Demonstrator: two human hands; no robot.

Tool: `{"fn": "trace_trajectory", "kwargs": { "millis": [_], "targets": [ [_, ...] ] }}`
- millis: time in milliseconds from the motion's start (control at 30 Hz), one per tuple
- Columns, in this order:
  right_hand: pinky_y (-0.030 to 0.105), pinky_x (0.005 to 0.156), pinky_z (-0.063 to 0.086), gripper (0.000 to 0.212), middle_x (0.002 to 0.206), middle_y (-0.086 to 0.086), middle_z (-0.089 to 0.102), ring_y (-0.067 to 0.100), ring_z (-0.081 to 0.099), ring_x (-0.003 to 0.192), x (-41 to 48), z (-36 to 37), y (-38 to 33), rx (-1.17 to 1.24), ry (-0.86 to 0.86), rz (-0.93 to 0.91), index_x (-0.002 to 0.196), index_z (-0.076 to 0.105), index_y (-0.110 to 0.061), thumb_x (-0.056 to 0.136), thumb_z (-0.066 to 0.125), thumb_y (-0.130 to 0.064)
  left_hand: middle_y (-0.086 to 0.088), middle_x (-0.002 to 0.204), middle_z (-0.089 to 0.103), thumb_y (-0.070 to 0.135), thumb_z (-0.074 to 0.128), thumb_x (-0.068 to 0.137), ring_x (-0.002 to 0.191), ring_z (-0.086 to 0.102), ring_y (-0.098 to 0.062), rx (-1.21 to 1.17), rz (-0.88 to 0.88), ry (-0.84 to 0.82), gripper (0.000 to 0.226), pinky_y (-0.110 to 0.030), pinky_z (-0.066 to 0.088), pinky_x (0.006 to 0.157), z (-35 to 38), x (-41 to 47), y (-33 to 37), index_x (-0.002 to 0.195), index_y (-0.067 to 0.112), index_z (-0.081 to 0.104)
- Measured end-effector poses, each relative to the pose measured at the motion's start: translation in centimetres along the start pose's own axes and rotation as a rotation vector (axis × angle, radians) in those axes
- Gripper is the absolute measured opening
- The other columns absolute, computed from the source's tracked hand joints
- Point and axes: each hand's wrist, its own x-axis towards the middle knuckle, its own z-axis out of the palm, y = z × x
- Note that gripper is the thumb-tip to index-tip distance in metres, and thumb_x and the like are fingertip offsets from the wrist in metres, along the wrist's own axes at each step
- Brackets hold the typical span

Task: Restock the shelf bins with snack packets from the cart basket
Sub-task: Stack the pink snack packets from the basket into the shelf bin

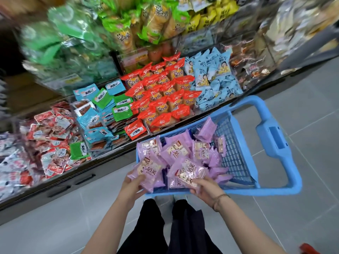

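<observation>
Showing a head-worn view down onto a blue cart basket [256, 191] at lower centre-right of the frame, standing just beside the shelf bins [110, 150], which run diagonally from lower left to upper right. Most purple snack packets [183, 149] lie heaped in the basket's left half, and its mesh wall shows at right.

Left hand [133, 187], lower centre: fingers curled under a small stack of packets [146, 170], thumb on top, at the basket's near left corner.

Right hand [203, 188], just right of it: thumb and fingers grip a second bundle [185, 174] of the same purple packets over the basket's near edge. A thin wrist band [219, 199] circles this wrist.

Bins, left to right:
- red and white packets [53, 134]
- teal and green packets [102, 107]
- orange-red packets [161, 92] in ordered rows
- pale blue packets [214, 79]

Upper shelves are blurred; green and yellow wrappers can be made out.

The basket handle [275, 140] projects at right. Black trousers [152, 226] and grey floor tiles [55, 226] fill the bottom of the frame.
</observation>
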Motion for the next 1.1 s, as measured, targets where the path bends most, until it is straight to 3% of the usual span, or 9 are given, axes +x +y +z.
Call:
{"fn": "trace_trajectory", "kwargs": {
  "millis": [167, 267, 400, 600, 700, 800, 900, 1000, 1100],
  "targets": [
    [0.038, 0.084, 0.053, 0.018, 0.128, 0.033, 0.04, 0.036, 0.057, 0.114, -1.1, 4.2, -0.7, -0.09, -0.134, -0.016, 0.097, 0.049, -0.008, 0.086, 0.058, 0.002, -0.019, 0.124, 0.061, -0.006, 0.052, 0.089, 0.097, 0.063, -0.033, -0.091, 0.03, -0.108, 0.047, -0.044, 0.055, 0.076, 0.2, -1.6, 0.6, 0.132, 0.013, 0.044],
    [0.047, 0.101, 0.042, 0.018, 0.109, 0.04, 0.048, 0.04, 0.054, 0.111, -1.6, 6.2, -1.1, -0.111, -0.109, -0.006, 0.082, 0.044, -0.008, 0.085, 0.057, 0.004, -0.02, 0.119, 0.062, -0.013, 0.05, 0.087, 0.095, 0.064, -0.032, -0.185, 0.031, -0.168, 0.043, -0.045, 0.058, 0.074, 0.7, -2.4, 1.0, 0.124, 0.009, 0.044],
    [0.04, 0.098, 0.045, 0.004, 0.085, 0.007, 0.058, 0.019, 0.055, 0.085, -2.5, 8.1, -1.8, -0.176, -0.146, 0.02, 0.087, 0.058, -0.006, 0.086, 0.061, -0.003, -0.015, 0.099, 0.07, -0.017, 0.051, 0.083, 0.083, 0.07, -0.03, -0.26, 0.054, -0.258, 0.033, -0.046, 0.059, 0.068, 1.4, -2.9, 1.5, 0.103, 0.01, 0.045],
    [0.042, 0.084, 0.055, 0.068, 0.104, 0.014, 0.066, 0.028, 0.065, 0.087, -2.6, 9.0, -2.0, -0.204, -0.026, -0.083, 0.126, 0.035, -0.027, 0.075, 0.074, -0.002, -0.021, 0.105, 0.064, -0.022, 0.052, 0.079, 0.085, 0.068, -0.032, -0.161, 0.101, -0.253, 0.067, -0.042, 0.057, 0.068, 2.1, -2.8, 1.7, 0.125, 0.026, 0.039],
    [0.032, 0.068, 0.057, 0.071, 0.098, 0.008, 0.069, 0.021, 0.066, 0.087, -2.7, 9.1, -2.1, -0.398, -0.028, -0.093, 0.134, 0.036, -0.026, 0.076, 0.076, -0.018, -0.017, 0.109, 0.064, -0.014, 0.053, 0.083, 0.081, 0.069, -0.029, -0.152, 0.089, -0.274, 0.065, -0.042, 0.056, 0.067, 2.7, -2.5, 1.8, 0.131, 0.026, 0.035],
    [0.039, 0.082, 0.057, 0.053, 0.104, 0.002, 0.056, 0.017, 0.057, 0.097, -2.6, 9.3, -1.6, -0.667, -0.024, -0.114, 0.11, 0.049, -0.013, 0.073, 0.075, -0.04, -0.009, 0.101, 0.071, 0.02, 0.072, 0.078, 0.078, 0.072, -0.028, -0.121, 0.069, -0.285, 0.057, -0.042, 0.057, 0.064, 3.7, -2.7, 2.0, 0.122, 0.025, 0.037],
    [0.047, 0.089, 0.052, 0.044, 0.087, 0.002, 0.042, 0.015, 0.048, 0.084, -2.3, 8.7, -1.1, -0.861, -0.03, -0.237, 0.084, 0.042, -0.015, 0.074, 0.071, -0.046, -0.01, 0.13, 0.056, 0.033, 0.074, 0.081, 0.107, 0.064, -0.03, 0.079, 0.12, -0.151, 0.069, -0.049, 0.053, 0.089, 4.7, -2.2, 2.0, 0.133, 0.021, 0.031],
    [0.03, 0.084, 0.054, 0.031, 0.102, -0.007, 0.057, 0.01, 0.057, 0.094, -2.0, 7.1, -1.8, -0.859, -0.111, -0.231, 0.106, 0.058, -0.023, 0.085, 0.06, -0.046, -0.012, 0.137, 0.052, 0.028, 0.075, 0.079, 0.123, 0.052, -0.033, 0.056, 0.119, -0.106, 0.075, -0.054, 0.038, 0.106, 4.7, -1.2, 2.0, 0.14, 0.01, 0.035],
    [0.031, 0.08, 0.051, 0.025, 0.106, 0.005, 0.066, 0.018, 0.062, 0.091, -0.2, 3.8, -2.6, -0.944, 0.096, -0.201, 0.103, 0.063, -0.017, 0.09, 0.053, -0.036, -0.011, 0.126, 0.061, 0.019, 0.068, 0.085, 0.116, 0.057, -0.032, 0.037, 0.069, -0.093, 0.053, -0.051, 0.04, 0.105, 4.1, -0.3, 1.3, 0.132, 0.008, 0.046]
  ]
}}
